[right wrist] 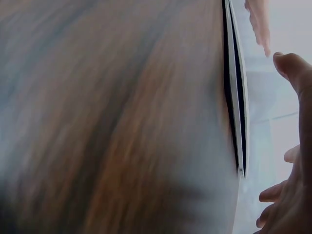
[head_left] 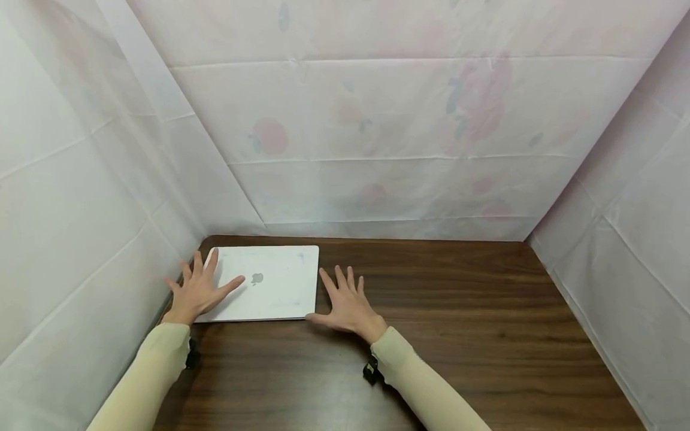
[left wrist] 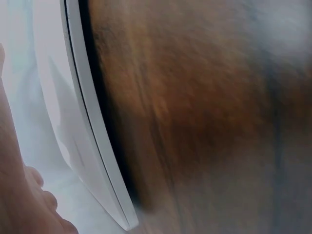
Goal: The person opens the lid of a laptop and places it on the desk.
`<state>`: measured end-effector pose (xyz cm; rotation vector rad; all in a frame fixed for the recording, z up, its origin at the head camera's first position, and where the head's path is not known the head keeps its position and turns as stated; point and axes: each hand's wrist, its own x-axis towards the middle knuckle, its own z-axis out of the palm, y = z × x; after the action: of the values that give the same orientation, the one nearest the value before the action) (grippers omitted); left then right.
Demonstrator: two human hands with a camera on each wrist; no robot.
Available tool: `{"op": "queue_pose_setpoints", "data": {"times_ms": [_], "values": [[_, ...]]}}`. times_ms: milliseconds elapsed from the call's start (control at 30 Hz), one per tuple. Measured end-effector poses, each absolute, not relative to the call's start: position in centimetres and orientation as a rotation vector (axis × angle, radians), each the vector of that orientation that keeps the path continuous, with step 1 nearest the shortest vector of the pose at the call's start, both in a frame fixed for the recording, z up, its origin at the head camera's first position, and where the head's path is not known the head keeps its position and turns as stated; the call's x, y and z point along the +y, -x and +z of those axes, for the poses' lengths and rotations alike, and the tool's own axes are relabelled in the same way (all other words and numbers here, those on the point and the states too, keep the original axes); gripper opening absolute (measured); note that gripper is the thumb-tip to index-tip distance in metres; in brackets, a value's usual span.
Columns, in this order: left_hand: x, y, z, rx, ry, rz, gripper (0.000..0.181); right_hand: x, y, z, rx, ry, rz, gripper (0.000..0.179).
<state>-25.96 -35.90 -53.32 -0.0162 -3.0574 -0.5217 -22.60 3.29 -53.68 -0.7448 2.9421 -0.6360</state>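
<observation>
A silver-white laptop (head_left: 280, 287) with an apple logo lies lid up at the back left of the table. In the right wrist view a narrow dark gap runs between the laptop's lid and base (right wrist: 237, 92). My left hand (head_left: 196, 294), fingers spread, is over the laptop's left end; whether it touches the lid, I cannot tell. Beside the front right corner is my right hand (head_left: 347, 308), its fingers also spread and its thumb near that corner. The left wrist view shows the laptop's front edge (left wrist: 97, 131) close to the left hand.
The dark wood-grain table (head_left: 458, 323) extends to the right and in front of the laptop. White cloth with faint fruit prints (head_left: 377, 120) hangs behind it, and pale cloth walls stand on the left (head_left: 81, 197) and right (head_left: 636, 209).
</observation>
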Motion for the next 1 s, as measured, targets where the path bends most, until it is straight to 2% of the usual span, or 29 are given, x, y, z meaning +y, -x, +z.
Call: {"op": "queue_pose_setpoints", "data": {"times_ms": [433,1000], "values": [[-35.2,27.4,-53.3,-3.129,-0.02,-0.536,0.118,0.2,22.9,-53.3,2.936,0.877,-0.446,0.109],[-36.2,27.9,-54.6,-3.181,-0.112,-0.584,0.121,-2.9,22.2,-53.8,2.885,0.889,-0.397,0.113]]}}
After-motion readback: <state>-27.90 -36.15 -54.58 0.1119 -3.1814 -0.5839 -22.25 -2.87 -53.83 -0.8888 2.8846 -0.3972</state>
